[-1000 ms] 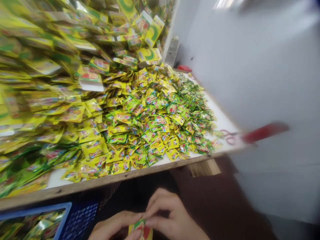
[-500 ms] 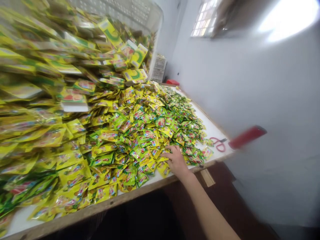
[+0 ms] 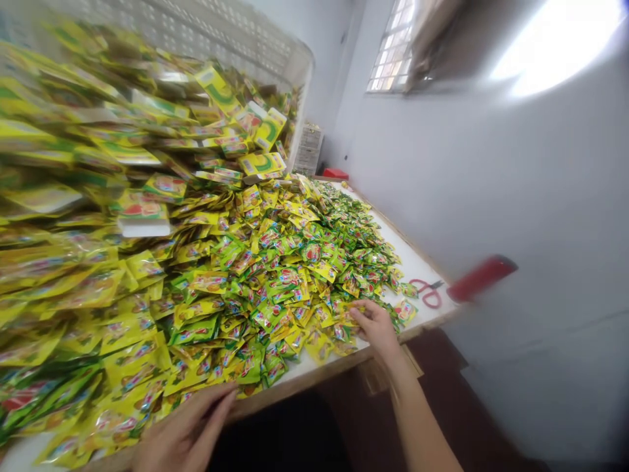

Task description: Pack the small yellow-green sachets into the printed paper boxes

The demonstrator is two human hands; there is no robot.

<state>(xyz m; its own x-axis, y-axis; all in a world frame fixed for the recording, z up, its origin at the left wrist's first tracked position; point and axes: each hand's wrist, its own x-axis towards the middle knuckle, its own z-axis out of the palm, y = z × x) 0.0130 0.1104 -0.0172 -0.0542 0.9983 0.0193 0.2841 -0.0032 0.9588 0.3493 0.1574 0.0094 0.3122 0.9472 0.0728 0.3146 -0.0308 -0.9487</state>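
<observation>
We note right hand [image 3: 376,326] pinching sachets [image 3: 295,275] at table [image 3: 417,262] edge; left hand [image 3: 189,429] open, flat, steadying pile.

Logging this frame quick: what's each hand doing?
Left hand: open, flat at the table edge.
Right hand: fingers curled on sachets; grip unclear.

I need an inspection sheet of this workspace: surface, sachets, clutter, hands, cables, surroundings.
Surface: white table with wooden front edge, mostly covered.
Job's things: yellow-green sachets heaped; larger packets stacked at left.
Clutter: red-handled scissors and a blurred red object at the right end.
Hands: left hand flat at the front edge; right hand fingering sachets.
Cables: nothing seen.
Surroundings: grey wall, barred window, white crate behind.
</observation>
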